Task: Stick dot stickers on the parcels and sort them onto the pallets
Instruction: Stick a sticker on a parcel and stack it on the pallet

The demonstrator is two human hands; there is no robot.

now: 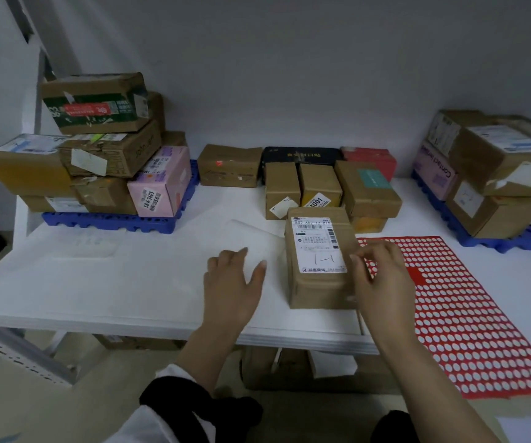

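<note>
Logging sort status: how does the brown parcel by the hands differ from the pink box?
The brown parcel lies on the table; the pink box sits on the left pallet. The brown parcel bears one large white label; the pink box, small barcode stickers. Both are closed.

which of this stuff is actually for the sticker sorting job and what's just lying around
For the job: labelled parcel, red dot sticker sheet, unsorted parcels at the back, left blue pallet, right blue pallet.
Lying about: white sheet on the table, pale flat tray, boxes under the table.
</note>
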